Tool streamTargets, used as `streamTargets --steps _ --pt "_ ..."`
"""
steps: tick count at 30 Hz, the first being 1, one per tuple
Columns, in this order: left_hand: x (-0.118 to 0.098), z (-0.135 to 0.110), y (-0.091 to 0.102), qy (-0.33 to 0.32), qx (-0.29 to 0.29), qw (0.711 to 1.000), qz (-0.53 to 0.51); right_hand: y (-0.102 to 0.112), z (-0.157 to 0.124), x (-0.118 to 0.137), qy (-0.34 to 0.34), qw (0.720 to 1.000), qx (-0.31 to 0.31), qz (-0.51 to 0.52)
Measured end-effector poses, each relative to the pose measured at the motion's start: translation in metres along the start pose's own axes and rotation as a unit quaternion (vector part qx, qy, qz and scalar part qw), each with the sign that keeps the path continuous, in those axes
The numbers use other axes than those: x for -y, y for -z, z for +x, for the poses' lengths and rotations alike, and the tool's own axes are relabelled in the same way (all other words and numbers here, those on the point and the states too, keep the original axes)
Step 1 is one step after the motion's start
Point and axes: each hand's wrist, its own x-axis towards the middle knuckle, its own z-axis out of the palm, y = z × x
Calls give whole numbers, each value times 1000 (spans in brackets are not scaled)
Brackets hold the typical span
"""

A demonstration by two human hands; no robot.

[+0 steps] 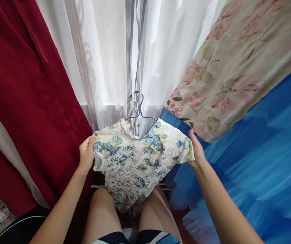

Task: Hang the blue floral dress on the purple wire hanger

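A white blouse with blue, green and yellow flower print hangs on a thin purple hanger, whose hook shows above the neckline. My left hand is closed on the edge of one short sleeve. Gripping the other sleeve, my right hand has its thumb at the front and its fingers hidden behind the cloth. Between both hands the blouse is spread wide, its lower part wrinkled and hanging over my knees.
White sheer curtains with grey strips hang behind. Dark red cloth falls at the left. To the right are beige flowered cloth and blue tulle. Something black lies at lower left.
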Motion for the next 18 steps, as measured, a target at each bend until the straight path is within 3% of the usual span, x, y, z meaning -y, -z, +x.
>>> streamTargets --steps 3,6,8,11,15,18 --pt "-3 -10 1 63 -58 990 -109 7 -19 18 -17 998 24 -58" --pt "-7 -7 -1 81 -69 985 -138 -6 -34 31 -24 991 69 -114" --pt "-13 -5 -3 23 -60 994 -93 -18 -40 36 -14 992 68 -108" --pt "-30 -10 -5 -124 -64 989 53 -30 -42 40 17 997 8 -71" --pt "-65 -21 -13 -293 -53 919 260 -38 -42 39 43 996 -55 -48" --pt "-87 -26 -28 -388 17 848 360 -39 -56 33 80 992 -75 -69"
